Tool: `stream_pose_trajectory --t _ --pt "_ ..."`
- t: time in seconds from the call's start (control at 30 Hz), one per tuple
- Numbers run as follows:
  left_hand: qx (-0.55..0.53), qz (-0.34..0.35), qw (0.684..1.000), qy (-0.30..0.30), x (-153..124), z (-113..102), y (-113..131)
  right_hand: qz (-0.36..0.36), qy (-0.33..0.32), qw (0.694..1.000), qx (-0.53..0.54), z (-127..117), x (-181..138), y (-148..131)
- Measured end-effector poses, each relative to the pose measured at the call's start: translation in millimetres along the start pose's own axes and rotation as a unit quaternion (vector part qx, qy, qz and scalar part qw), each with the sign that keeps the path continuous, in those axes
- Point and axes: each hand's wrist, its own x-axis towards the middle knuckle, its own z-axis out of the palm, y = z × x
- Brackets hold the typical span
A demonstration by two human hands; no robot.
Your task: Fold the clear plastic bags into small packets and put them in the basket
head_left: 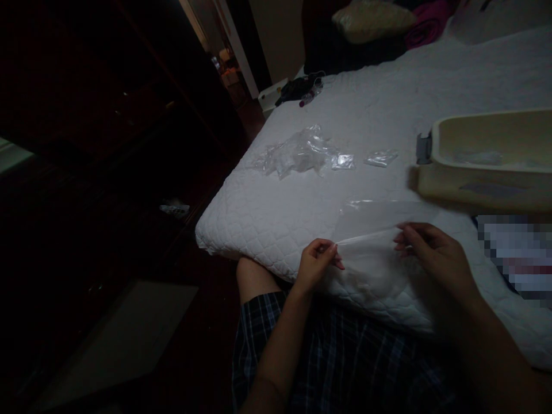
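Observation:
A clear plastic bag is stretched between my two hands over the near edge of the bed. My left hand pinches its left side, thumb and fingers pressed together. On the other side, my right hand grips the bag between thumb and fingertips. Farther back on the quilted white cover lies a crumpled heap of clear plastic. Beside that heap are a small folded plastic packet and another one.
A cream plastic bin with a grey latch stands at the right, something pale inside. A blurred-out item lies below it. Dark items, a pillow and a rolled magenta cloth are at the back. Plastic lies off the bed, left.

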Motion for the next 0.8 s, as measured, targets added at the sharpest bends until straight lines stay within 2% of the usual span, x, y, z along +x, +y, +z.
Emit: stream_pose_trajectory --t 0.2,0.37,0.47,0.6,0.73,0.8 --pt "0.036 -0.009 0.999 0.017 2.3 -8.6 4.3 -0.007 -0.002 1.0 -0.005 -2.7 -1.1 -4.9" --pt "0.041 0.026 0.999 -0.002 -0.3 -14.0 11.0 -0.013 0.0 1.0 -0.019 -5.7 -5.2 -9.6" --pt "0.029 0.041 0.999 0.006 1.4 -14.4 11.8 -0.012 0.001 1.0 -0.013 -7.1 -5.0 -9.4" --pt "0.013 0.01 1.0 -0.024 10.3 -8.0 9.7 -0.016 -0.008 1.0 -0.019 -5.6 -4.7 -10.0" --pt "0.073 -0.006 0.995 -0.073 19.6 4.1 12.1 -0.006 -0.018 1.0 -0.025 -4.3 -4.8 -12.2" --pt "0.081 -0.013 0.994 -0.078 22.3 9.6 14.9 0.009 -0.024 0.999 -0.024 -4.8 -3.7 -12.3"
